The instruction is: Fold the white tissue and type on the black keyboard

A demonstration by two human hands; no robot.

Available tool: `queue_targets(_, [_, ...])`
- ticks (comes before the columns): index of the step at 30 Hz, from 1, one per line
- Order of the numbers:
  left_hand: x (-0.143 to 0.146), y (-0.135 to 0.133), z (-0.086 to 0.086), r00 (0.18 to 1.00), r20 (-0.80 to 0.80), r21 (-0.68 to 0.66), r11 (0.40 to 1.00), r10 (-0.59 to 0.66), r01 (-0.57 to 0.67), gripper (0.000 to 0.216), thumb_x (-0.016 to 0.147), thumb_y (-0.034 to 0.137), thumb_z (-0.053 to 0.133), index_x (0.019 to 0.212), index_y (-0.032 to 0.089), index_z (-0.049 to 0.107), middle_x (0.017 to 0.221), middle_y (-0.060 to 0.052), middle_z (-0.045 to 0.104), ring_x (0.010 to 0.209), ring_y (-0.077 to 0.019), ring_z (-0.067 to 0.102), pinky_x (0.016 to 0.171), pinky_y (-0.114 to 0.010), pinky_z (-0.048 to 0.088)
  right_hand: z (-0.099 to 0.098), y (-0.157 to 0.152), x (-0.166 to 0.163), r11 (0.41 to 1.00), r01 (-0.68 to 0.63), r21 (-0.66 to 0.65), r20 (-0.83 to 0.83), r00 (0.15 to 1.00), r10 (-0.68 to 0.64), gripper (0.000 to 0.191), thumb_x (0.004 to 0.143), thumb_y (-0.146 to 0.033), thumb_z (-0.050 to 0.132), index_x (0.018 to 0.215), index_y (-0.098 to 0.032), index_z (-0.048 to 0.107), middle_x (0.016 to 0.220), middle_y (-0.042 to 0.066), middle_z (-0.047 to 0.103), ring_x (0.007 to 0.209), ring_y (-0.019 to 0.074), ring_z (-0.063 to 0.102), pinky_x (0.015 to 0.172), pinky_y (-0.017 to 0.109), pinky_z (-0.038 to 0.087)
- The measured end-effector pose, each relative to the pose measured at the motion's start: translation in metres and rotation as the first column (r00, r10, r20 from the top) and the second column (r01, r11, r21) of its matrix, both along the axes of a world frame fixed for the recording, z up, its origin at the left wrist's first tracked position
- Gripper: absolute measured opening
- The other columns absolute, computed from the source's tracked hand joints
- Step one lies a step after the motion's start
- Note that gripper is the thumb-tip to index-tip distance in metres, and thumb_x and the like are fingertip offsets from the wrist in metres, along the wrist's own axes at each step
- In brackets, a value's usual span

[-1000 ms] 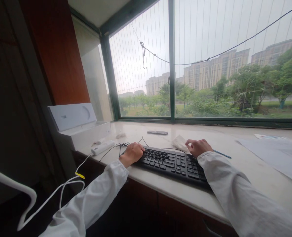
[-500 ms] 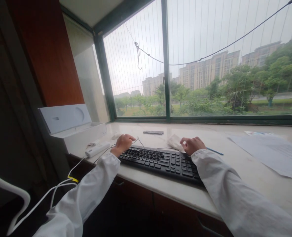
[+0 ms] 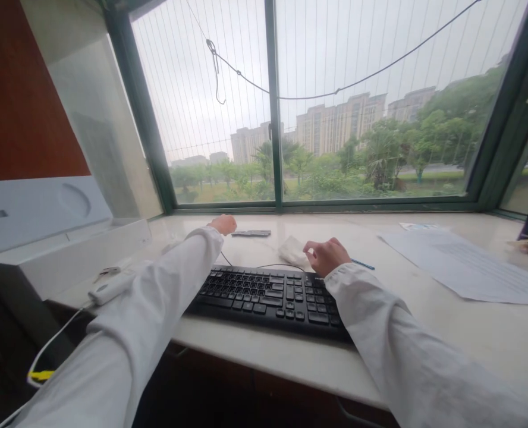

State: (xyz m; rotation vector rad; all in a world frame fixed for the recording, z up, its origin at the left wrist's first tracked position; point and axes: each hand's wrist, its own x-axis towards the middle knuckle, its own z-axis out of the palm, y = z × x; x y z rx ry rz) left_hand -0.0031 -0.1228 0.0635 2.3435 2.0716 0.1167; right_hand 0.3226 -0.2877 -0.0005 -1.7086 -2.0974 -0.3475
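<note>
A black keyboard (image 3: 268, 297) lies on the pale stone sill (image 3: 380, 351) in front of me. My left hand (image 3: 223, 224) is stretched far forward past the keyboard, fingers curled, right beside a flat dark strip (image 3: 251, 233) near the window. Whether it touches the strip I cannot tell. My right hand (image 3: 325, 255) rests loosely curled at the keyboard's far right corner, next to a crumpled white packet (image 3: 292, 251) and a blue pen (image 3: 361, 264).
An open white box (image 3: 45, 238) stands at the left, with a white adapter (image 3: 111, 286) and its white cable by the sill's edge. Sheets of paper (image 3: 464, 267) lie at the right. The window frame (image 3: 273, 205) closes off the back.
My left hand left the keyboard's left end and reached forward to the dark strip by the window. The view swung left and closer. My right hand stayed put.
</note>
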Motion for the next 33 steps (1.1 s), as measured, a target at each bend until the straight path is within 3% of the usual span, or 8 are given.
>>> queue_targets(6, [0.025,0.064,-0.008,0.999,0.009,-0.056,0.997,-0.046,0.047,0.028,0.075,0.028,0.063,0.099,0.021,0.075,0.094,-0.005,0.076,0.093,-0.0164,0.064,0.081,-0.019,0.047,-0.002,0.004,0.004,1.0,0.002,0.002,0.0,1.0,-0.002,0.024,0.088,-0.027,0.049,0.097,-0.025,0.072,0.073,0.004,0.074,0.07,0.0177,0.065,0.09,0.032,0.033])
queue_targets(12, [0.035,0.096,-0.019,0.999,0.018,-0.089,0.995,-0.045,0.047,0.023,0.076,0.031,0.066,0.093,0.019,0.075,0.092,-0.004,0.076,0.082,-0.0142,0.063,0.075,-0.017,0.046,-0.004,0.007,0.005,1.0,0.015,0.003,0.021,1.0,-0.015,0.026,0.087,-0.023,0.047,0.096,-0.025,0.072,0.068,0.005,0.072,0.067,0.0186,0.064,0.089,0.032,0.032])
queue_targets(16, [0.035,0.101,-0.029,0.998,0.036,-0.113,0.992,-0.045,0.049,0.02,0.081,0.033,0.065,0.088,0.017,0.075,0.082,-0.002,0.074,0.066,-0.0105,0.057,0.071,-0.018,0.044,-0.004,0.007,0.004,1.0,0.002,0.009,0.024,1.0,-0.002,0.026,0.087,-0.022,0.047,0.095,-0.025,0.071,0.068,0.005,0.072,0.066,0.0183,0.062,0.087,0.032,0.031])
queue_targets(23, [0.042,0.103,-0.036,0.998,0.067,-0.136,0.99,-0.016,0.025,0.022,0.082,0.029,0.068,0.096,0.013,0.072,0.062,0.003,0.065,0.065,-0.0097,0.053,0.07,-0.018,0.04,-0.002,0.006,0.003,1.0,-0.015,0.027,0.015,1.0,0.014,0.026,0.09,-0.025,0.046,0.097,-0.024,0.071,0.07,0.005,0.073,0.064,0.0174,0.062,0.085,0.031,0.032])
queue_targets(28, [0.046,0.1,-0.029,0.996,0.065,-0.118,0.992,0.058,-0.05,0.024,0.086,0.036,0.064,0.092,0.015,0.071,0.068,-0.001,0.066,0.064,-0.013,0.058,0.065,-0.024,0.045,-0.002,0.007,0.004,1.0,0.0,0.024,0.009,1.0,0.0,0.025,0.09,-0.025,0.047,0.096,-0.025,0.071,0.071,0.005,0.073,0.066,0.0176,0.063,0.084,0.032,0.033])
queue_targets(33, [0.046,0.088,-0.01,0.992,0.092,-0.031,0.995,0.092,-0.09,0.033,0.089,0.04,0.057,0.101,0.013,0.072,0.07,-0.005,0.068,0.067,-0.0166,0.062,0.062,-0.026,0.045,-0.002,0.007,0.003,0.999,-0.005,0.034,-0.019,1.0,0.006,0.023,0.091,-0.027,0.048,0.095,-0.026,0.071,0.073,0.004,0.073,0.067,0.0168,0.062,0.084,0.032,0.033])
